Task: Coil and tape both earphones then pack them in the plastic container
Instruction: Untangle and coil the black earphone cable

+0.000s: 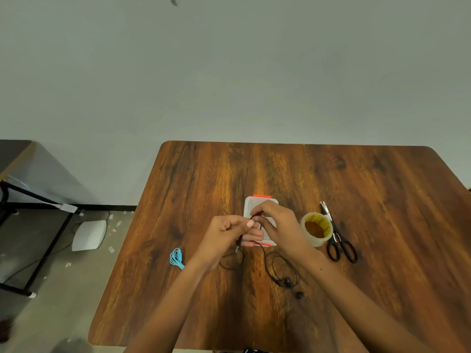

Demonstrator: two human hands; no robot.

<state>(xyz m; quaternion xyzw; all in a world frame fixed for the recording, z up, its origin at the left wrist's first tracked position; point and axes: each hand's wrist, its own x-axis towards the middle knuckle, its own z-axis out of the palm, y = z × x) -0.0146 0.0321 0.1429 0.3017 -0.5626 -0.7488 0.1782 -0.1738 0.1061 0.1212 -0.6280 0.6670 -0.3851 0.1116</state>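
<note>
Hiding much of plastic container (251,203): hands pinching black earphone cord (266,261).

Above the middle of the table (356,179), the left hand (226,233) and right hand (274,220) pinch the black earphone (286,281) cord over the plastic container (251,203). Its buds lie nearer the table's near edge. A coiled blue earphone (176,258) lies toward the left edge; tape roll (316,228) and scissors (340,242) sit toward the right edge.
</note>
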